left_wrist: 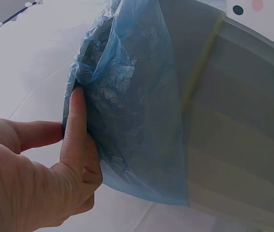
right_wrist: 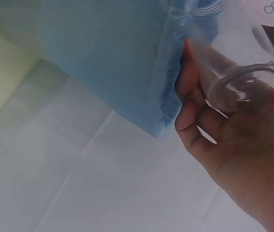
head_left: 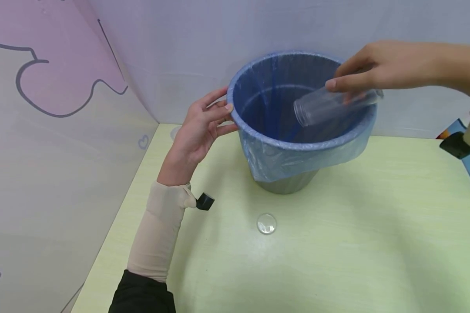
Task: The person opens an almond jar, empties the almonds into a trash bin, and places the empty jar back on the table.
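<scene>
A trash bin [head_left: 286, 184], lined with a translucent blue plastic bag [head_left: 274, 163] folded over its rim, stands upright at the back of the table. My left hand [head_left: 199, 126] grips the rim on the left side, thumb on top and fingers against the outside, as the left wrist view also shows on the bag [left_wrist: 137, 140]. Over the bin's right rim, my right hand [head_left: 384, 69] holds a clear plastic jar [head_left: 323, 108]. The jar tilts with its threaded mouth toward the inside of the bin. In the right wrist view the jar's round base [right_wrist: 248, 87] faces the palm.
A small clear round lid-like disc [head_left: 266, 224] lies on the pale yellow-green table [head_left: 337, 252] in front of the bin. A whitish wall sheet [head_left: 188, 52] rises close behind the bin, and another with cartoon drawings [head_left: 62, 165] stands along the left edge.
</scene>
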The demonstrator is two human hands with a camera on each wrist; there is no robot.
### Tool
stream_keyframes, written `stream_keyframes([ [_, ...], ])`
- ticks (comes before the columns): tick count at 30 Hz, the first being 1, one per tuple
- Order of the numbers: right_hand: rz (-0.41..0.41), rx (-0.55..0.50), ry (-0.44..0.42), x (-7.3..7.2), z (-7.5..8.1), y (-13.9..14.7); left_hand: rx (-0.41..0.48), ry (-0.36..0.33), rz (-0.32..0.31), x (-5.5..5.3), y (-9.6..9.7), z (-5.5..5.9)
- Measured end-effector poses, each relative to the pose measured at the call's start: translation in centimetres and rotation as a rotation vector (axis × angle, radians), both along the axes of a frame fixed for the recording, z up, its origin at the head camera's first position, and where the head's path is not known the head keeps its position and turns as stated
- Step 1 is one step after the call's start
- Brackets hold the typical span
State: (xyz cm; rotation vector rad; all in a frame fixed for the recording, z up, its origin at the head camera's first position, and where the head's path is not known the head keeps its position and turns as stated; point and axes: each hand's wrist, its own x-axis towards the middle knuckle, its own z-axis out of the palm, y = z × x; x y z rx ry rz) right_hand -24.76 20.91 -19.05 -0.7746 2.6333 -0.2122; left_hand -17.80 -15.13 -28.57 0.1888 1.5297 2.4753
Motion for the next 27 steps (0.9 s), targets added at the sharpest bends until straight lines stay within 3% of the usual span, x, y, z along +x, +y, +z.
stream_keyframes([
  [10,-0.132,-0.264,-0.111,-0.7,0.2,1.5,0.008,0.003,-0.002,0.1,0.0,0.1],
  [15,-0.135,-0.348,-0.166,-1.0,0.1,2.0,0.009,0.0,-0.001,0.1,0.0,0.1],
  [19,-0.13,-0.311,-0.13,-0.9,0.2,1.8,0.001,0.003,-0.003,0.1,0.0,0.0],
  [27,-0.003,-0.019,0.101,0.3,-0.1,0.4,-0.003,0.008,-0.006,0.0,0.0,0.0],
])
